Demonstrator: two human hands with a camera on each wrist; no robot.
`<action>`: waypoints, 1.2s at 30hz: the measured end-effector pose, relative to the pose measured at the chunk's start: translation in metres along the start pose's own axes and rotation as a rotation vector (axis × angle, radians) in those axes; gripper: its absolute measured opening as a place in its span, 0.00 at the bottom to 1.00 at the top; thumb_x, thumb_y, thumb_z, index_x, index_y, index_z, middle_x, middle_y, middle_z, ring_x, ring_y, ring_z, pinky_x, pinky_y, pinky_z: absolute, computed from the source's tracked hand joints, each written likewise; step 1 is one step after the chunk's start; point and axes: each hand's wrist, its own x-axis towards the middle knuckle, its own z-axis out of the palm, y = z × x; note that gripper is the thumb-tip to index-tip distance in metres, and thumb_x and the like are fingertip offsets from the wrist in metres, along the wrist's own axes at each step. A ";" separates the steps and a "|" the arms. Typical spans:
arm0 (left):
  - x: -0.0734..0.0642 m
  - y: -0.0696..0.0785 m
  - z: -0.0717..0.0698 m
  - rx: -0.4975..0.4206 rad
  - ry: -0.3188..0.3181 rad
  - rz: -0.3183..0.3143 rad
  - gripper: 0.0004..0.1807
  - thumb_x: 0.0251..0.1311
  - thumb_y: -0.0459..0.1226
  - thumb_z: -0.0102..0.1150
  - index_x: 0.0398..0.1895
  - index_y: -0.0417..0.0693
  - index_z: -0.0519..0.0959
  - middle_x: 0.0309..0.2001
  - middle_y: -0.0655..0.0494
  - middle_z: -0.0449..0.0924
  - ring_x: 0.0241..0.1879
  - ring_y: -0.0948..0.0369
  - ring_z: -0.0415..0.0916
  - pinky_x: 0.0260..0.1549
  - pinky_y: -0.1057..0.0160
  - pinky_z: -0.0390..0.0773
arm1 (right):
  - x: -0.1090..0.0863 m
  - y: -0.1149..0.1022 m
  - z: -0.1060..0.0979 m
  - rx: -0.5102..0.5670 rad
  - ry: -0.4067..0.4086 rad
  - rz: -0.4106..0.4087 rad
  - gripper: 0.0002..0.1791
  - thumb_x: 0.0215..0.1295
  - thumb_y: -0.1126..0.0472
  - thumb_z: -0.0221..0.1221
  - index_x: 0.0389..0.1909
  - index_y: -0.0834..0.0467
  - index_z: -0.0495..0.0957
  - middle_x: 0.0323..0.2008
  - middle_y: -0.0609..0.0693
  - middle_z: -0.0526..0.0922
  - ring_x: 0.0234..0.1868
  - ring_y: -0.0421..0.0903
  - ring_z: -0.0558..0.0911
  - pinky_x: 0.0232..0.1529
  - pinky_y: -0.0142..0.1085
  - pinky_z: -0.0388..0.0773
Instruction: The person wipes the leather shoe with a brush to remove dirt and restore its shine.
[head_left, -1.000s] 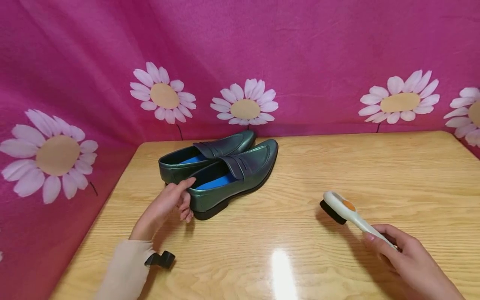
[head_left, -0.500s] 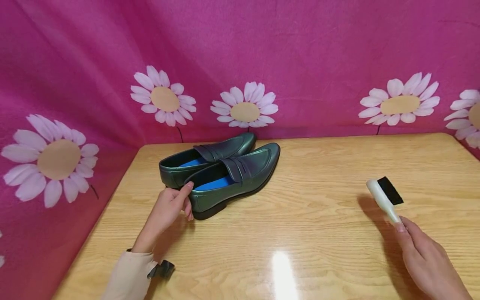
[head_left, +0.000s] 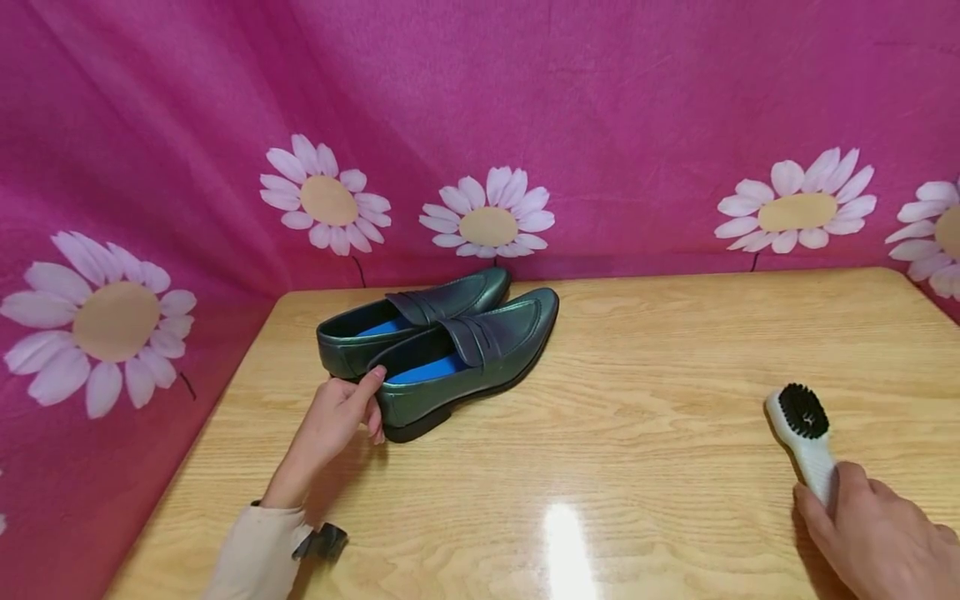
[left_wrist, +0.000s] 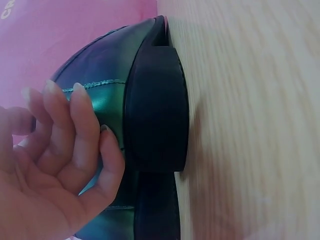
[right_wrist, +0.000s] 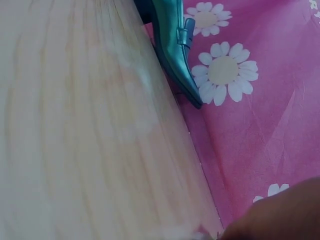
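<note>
Two dark green, shiny loafers with blue insoles stand side by side, toes toward the back right. My left hand [head_left: 330, 425] pinches the heel rim of the front loafer [head_left: 517, 333], thumb at the opening. The left wrist view shows curled fingers [left_wrist: 85, 120] at the back of that shoe, by its black heel block [left_wrist: 156, 110]. The rear loafer [head_left: 347, 354] is partly hidden behind it. Off to the right, my right hand [head_left: 885, 533] grips the white handle of a shoe brush [head_left: 816, 467], its black bristles [head_left: 804, 411] facing up, close over the table.
The wood-grain table [head_left: 637, 358] has a pink flowered cloth [head_left: 622, 100] along its back and left side. A black strap piece [head_left: 322, 542] juts from the left sleeve [head_left: 258, 554]. A light reflection lies near the front middle.
My right hand has moved right with the brush and turned it, so the bristles now face up instead of down. My left thumb has settled onto the heel rim; the shoes stay in place.
</note>
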 end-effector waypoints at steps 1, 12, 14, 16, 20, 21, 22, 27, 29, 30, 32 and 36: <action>0.000 0.000 0.000 -0.004 -0.002 0.001 0.38 0.72 0.57 0.40 0.10 0.40 0.74 0.14 0.50 0.77 0.24 0.56 0.76 0.31 0.59 0.69 | 0.000 0.000 0.000 -0.002 -0.004 0.001 0.30 0.67 0.52 0.54 0.46 0.78 0.60 0.26 0.65 0.70 0.26 0.56 0.75 0.29 0.49 0.70; 0.000 -0.002 -0.002 -0.025 -0.022 0.025 0.38 0.72 0.56 0.40 0.09 0.40 0.74 0.14 0.50 0.76 0.23 0.56 0.77 0.36 0.56 0.71 | -0.003 -0.001 0.000 -0.009 -0.055 0.011 0.32 0.69 0.50 0.52 0.53 0.76 0.57 0.33 0.70 0.69 0.32 0.60 0.76 0.34 0.53 0.69; -0.001 -0.002 -0.001 -0.025 -0.020 0.018 0.38 0.72 0.56 0.40 0.09 0.39 0.74 0.14 0.50 0.76 0.23 0.56 0.77 0.37 0.57 0.71 | -0.001 0.000 0.001 -0.013 -0.065 0.017 0.33 0.69 0.49 0.51 0.54 0.76 0.56 0.34 0.70 0.69 0.32 0.60 0.76 0.34 0.53 0.69; -0.002 -0.003 0.000 -0.023 -0.014 0.008 0.38 0.72 0.56 0.40 0.09 0.39 0.74 0.14 0.50 0.76 0.24 0.56 0.78 0.38 0.58 0.70 | 0.001 0.001 0.004 -0.023 -0.085 0.033 0.35 0.69 0.47 0.51 0.55 0.76 0.56 0.33 0.69 0.69 0.31 0.58 0.76 0.34 0.51 0.69; -0.004 -0.004 0.002 0.006 0.013 -0.004 0.39 0.72 0.56 0.39 0.08 0.40 0.75 0.13 0.50 0.76 0.22 0.55 0.76 0.28 0.61 0.69 | 0.002 0.002 0.010 -0.037 -0.109 0.059 0.37 0.70 0.45 0.51 0.58 0.75 0.54 0.35 0.68 0.69 0.31 0.57 0.75 0.36 0.51 0.69; -0.004 -0.004 0.003 0.018 0.025 -0.001 0.39 0.72 0.56 0.39 0.07 0.40 0.75 0.13 0.50 0.76 0.22 0.54 0.76 0.25 0.61 0.67 | 0.002 0.002 0.011 -0.040 -0.105 0.063 0.37 0.70 0.45 0.51 0.58 0.75 0.54 0.35 0.68 0.69 0.31 0.57 0.75 0.36 0.51 0.69; -0.004 -0.003 0.003 0.029 0.036 0.001 0.39 0.72 0.57 0.39 0.07 0.41 0.75 0.12 0.51 0.76 0.22 0.54 0.75 0.21 0.60 0.66 | 0.002 0.002 0.011 -0.045 -0.102 0.064 0.37 0.70 0.45 0.50 0.58 0.75 0.54 0.36 0.69 0.68 0.31 0.57 0.75 0.36 0.51 0.70; -0.005 -0.001 0.003 0.067 0.045 -0.010 0.40 0.71 0.58 0.38 0.07 0.41 0.75 0.13 0.52 0.76 0.22 0.51 0.71 0.18 0.60 0.62 | 0.002 0.003 0.008 -0.054 -0.075 0.048 0.36 0.70 0.46 0.51 0.58 0.75 0.54 0.37 0.72 0.68 0.32 0.60 0.76 0.36 0.53 0.71; -0.005 0.000 0.002 0.073 0.032 -0.009 0.40 0.72 0.58 0.37 0.08 0.41 0.76 0.14 0.52 0.76 0.22 0.51 0.69 0.18 0.61 0.61 | 0.001 0.004 0.006 -0.052 -0.067 0.036 0.36 0.69 0.47 0.51 0.57 0.75 0.55 0.37 0.73 0.68 0.34 0.62 0.76 0.37 0.55 0.71; -0.005 0.001 0.002 0.076 0.025 -0.003 0.40 0.72 0.58 0.37 0.08 0.42 0.76 0.14 0.52 0.76 0.21 0.52 0.67 0.17 0.61 0.61 | 0.001 0.004 0.005 -0.049 -0.061 0.028 0.35 0.70 0.47 0.51 0.57 0.75 0.55 0.37 0.73 0.68 0.34 0.63 0.76 0.37 0.56 0.71; -0.004 0.002 0.002 0.083 0.019 0.006 0.40 0.72 0.58 0.36 0.09 0.42 0.76 0.14 0.52 0.76 0.20 0.53 0.66 0.17 0.61 0.60 | 0.000 0.005 0.003 -0.043 -0.058 0.019 0.34 0.70 0.48 0.51 0.56 0.76 0.56 0.38 0.74 0.68 0.36 0.64 0.77 0.38 0.58 0.71; -0.006 0.008 0.001 0.154 0.045 -0.019 0.38 0.72 0.58 0.37 0.10 0.41 0.74 0.12 0.53 0.70 0.18 0.55 0.65 0.15 0.62 0.60 | -0.001 0.006 0.002 -0.008 -0.055 0.022 0.37 0.71 0.43 0.48 0.59 0.74 0.54 0.38 0.74 0.68 0.36 0.66 0.76 0.39 0.59 0.70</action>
